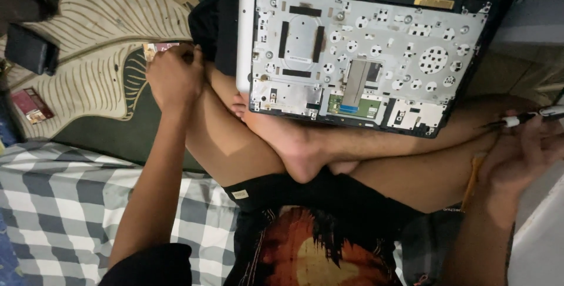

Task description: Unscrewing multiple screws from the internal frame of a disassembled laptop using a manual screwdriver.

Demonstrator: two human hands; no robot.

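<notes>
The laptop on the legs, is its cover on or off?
Off. The laptop shows its bare metal frame, screw holes and a green circuit board. The right hand holds a screwdriver.

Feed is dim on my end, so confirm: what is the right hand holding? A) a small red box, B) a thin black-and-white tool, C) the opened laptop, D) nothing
B: the right hand holds a thin black-and-white tool off to the side of the opened laptop, which rests on the legs untouched by that hand.

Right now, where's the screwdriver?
In the head view, far right: the right hand holds the screwdriver beside the knee, just right of the opened laptop.
</notes>
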